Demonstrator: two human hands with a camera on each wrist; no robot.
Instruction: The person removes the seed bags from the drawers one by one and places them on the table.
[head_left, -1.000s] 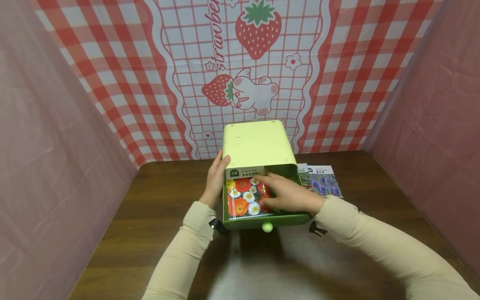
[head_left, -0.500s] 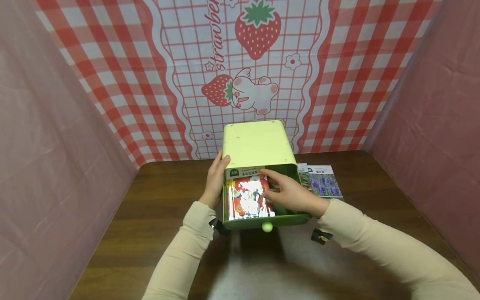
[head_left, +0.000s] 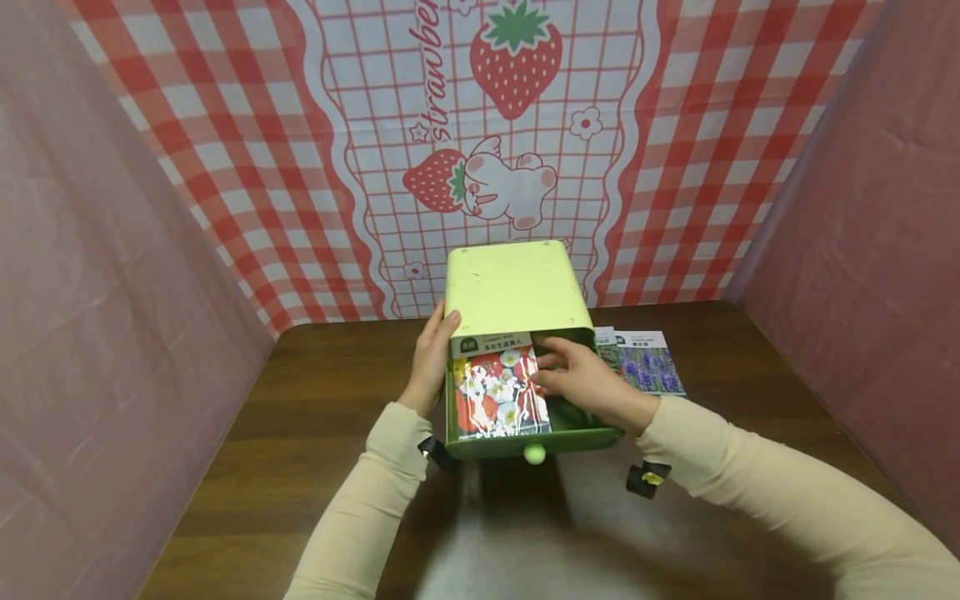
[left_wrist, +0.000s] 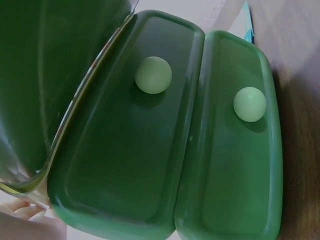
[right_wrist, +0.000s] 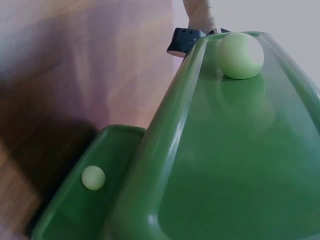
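A pale yellow-green cabinet (head_left: pixel 517 287) stands on the table with its dark green top drawer (head_left: pixel 495 448) pulled out. Inside that drawer lies a flower seed packet (head_left: pixel 498 396) with a shiny front of red and white blooms. My left hand (head_left: pixel 429 358) rests along the cabinet's left side, thumb near the top front corner. Loosely bent, the fingers of my right hand (head_left: pixel 588 383) touch the packet's right edge inside the drawer; some fingertips are hidden. Below, the left wrist view has two closed drawers with a round knob (left_wrist: pixel 153 75) and another knob (left_wrist: pixel 249 104).
To the cabinet's right lie a seed packet with purple flowers (head_left: pixel 651 363) and another packet (head_left: pixel 607 350), partly hidden. A checked strawberry cloth (head_left: pixel 517 183) hangs behind, with pink cloth on both sides. The brown wooden table (head_left: pixel 300 467) reaches under everything.
My right hand has drawn back from over the packet to its right edge. Glare spread across the packet's front, then lessened. The left hand and the cabinet have stayed put.
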